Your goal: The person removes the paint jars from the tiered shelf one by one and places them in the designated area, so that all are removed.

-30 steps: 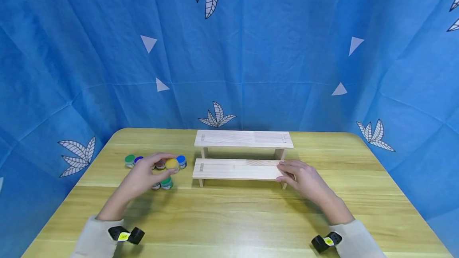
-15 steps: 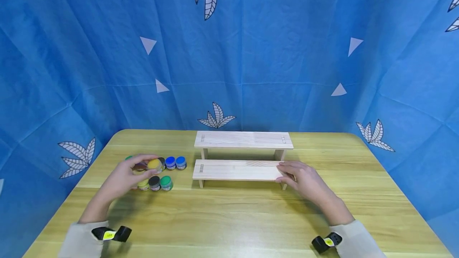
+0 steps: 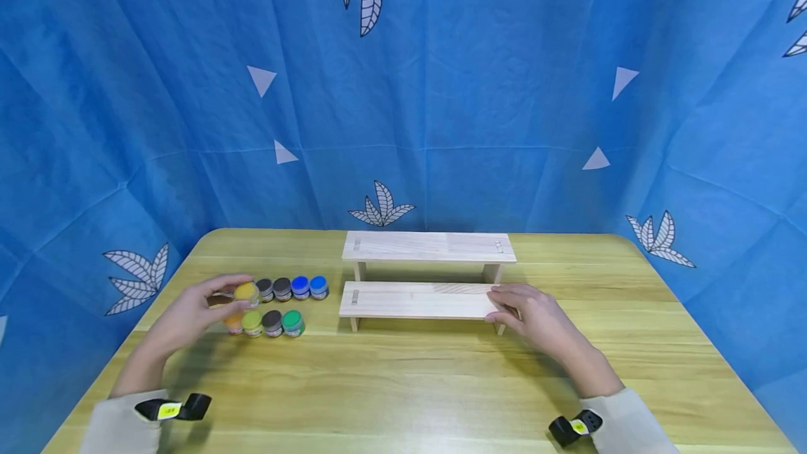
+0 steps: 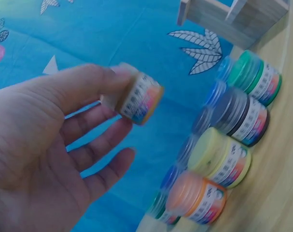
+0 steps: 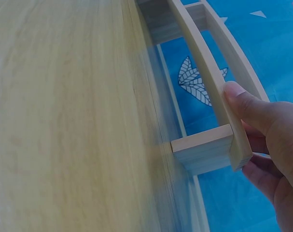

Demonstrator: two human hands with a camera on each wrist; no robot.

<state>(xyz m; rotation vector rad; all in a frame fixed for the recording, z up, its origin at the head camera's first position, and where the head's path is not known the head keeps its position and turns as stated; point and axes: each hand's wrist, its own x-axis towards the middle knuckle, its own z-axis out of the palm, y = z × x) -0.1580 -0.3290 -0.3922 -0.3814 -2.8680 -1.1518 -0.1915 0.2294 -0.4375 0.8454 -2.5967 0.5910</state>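
Observation:
My left hand (image 3: 187, 315) pinches a small paint jar (image 3: 246, 292) with a yellow lid between thumb and fingertips, held up over the left group of jars. In the left wrist view the held jar (image 4: 142, 100) is tipped on its side, label showing. In front stand orange (image 4: 197, 197), yellow (image 4: 221, 157), dark (image 4: 243, 120) and green (image 4: 257, 77) jars. My right hand (image 3: 536, 317) grips the right end of the lower board (image 3: 412, 298) of a two-step wooden stand. In the right wrist view the thumb lies on the board (image 5: 211, 77), fingers behind.
A back row of jars includes two blue ones (image 3: 319, 287) at its right end; its left end is hidden by my left hand. The stand's upper board (image 3: 429, 246) sits behind the lower one. A blue patterned cloth (image 3: 441, 90) hangs behind the wooden table (image 3: 410, 384).
My left hand has moved left with the yellow-lidded paint jar, uncovering the dark and blue jars in the back row. My right hand stays on the board.

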